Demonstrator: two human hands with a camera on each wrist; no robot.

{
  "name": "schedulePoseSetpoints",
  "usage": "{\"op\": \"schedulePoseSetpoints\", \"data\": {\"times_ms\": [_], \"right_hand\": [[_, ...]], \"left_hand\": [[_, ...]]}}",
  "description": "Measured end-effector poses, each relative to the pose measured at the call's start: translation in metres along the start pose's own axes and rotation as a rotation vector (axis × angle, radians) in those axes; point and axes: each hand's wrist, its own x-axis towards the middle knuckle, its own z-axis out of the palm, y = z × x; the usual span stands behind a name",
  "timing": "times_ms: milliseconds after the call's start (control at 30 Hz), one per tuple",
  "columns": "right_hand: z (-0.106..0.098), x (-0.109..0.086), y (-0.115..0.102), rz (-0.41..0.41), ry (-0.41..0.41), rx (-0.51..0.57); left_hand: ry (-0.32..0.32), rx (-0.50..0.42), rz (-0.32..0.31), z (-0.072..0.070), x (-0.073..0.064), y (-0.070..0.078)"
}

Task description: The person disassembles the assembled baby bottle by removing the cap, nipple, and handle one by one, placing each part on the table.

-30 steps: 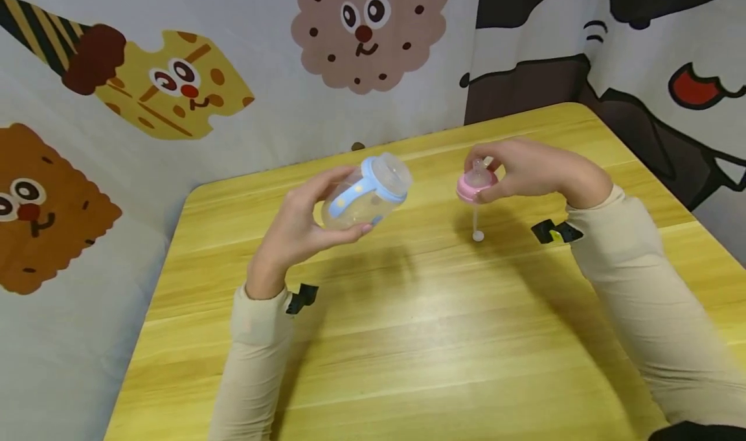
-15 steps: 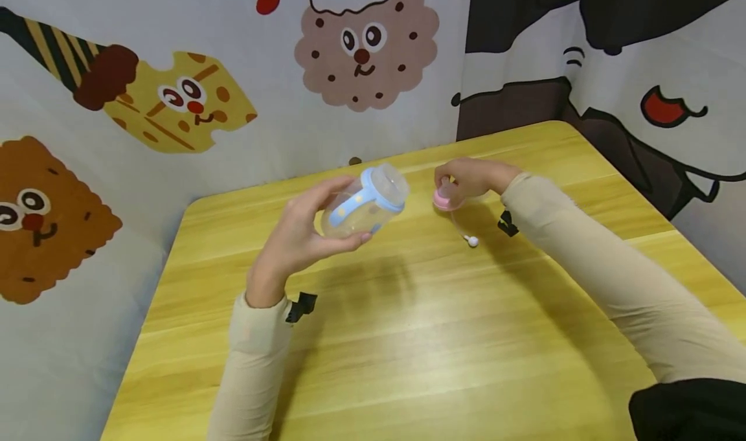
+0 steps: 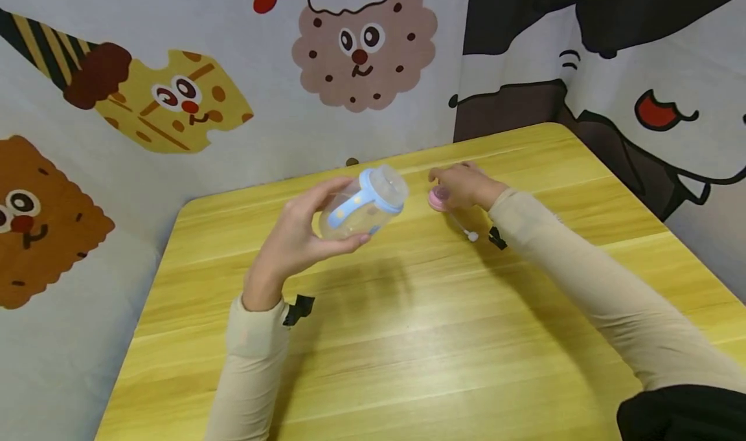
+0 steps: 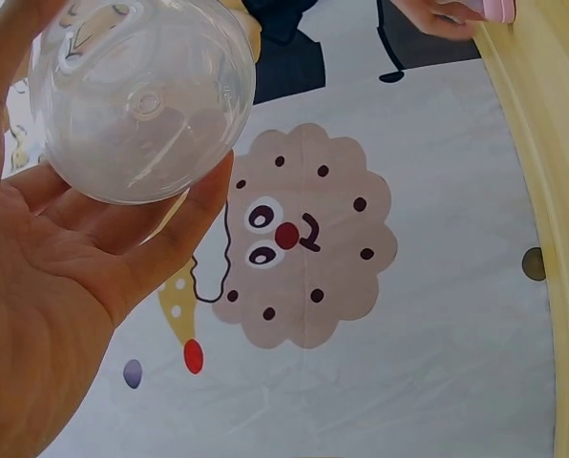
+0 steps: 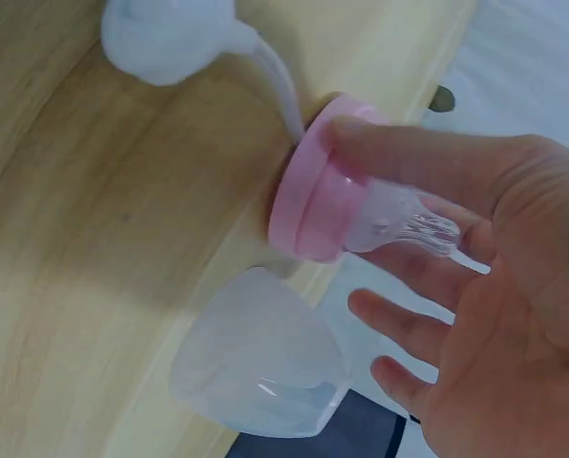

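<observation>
A clear baby bottle with a pale-blue, yellow-dotted handle collar is tilted in the air above the table. My left hand grips it round the body, thumb on the near side; in the left wrist view the bottle's round base faces the camera. My right hand is low at the back of the table, beside a pink nipple ring with a clear nipple. Its thumb touches the ring while the other fingers are spread. From the ring's underside a thin straw runs to a white weighted ball.
A translucent dome cap stands close to the pink ring in the right wrist view; the right hand hides it in the head view. Beneath everything is a wooden table. A cartoon-printed curtain hangs along its back edge.
My right hand has moved left and down to the table with the pink nipple ring, and its fingers have since spread. The left hand keeps its hold on the bottle almost unmoved.
</observation>
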Motion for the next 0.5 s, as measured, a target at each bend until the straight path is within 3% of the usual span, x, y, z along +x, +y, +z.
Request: {"op": "schedulePoseSetpoints", "data": {"times_ms": [100, 300, 500], "right_hand": [[-0.005, -0.004, -0.004, 0.019, -0.005, 0.065], [-0.026, -0.022, -0.008, -0.046, 0.156, 0.265], [-0.029, -0.039, 0.002, -0.073, 0.223, 0.435]], "left_hand": [[-0.011, 0.009, -0.012, 0.000, 0.000, 0.000], [0.001, 0.013, -0.026, -0.002, 0.001, 0.002], [-0.003, 0.010, -0.022, 0.001, 0.000, 0.001]]}}
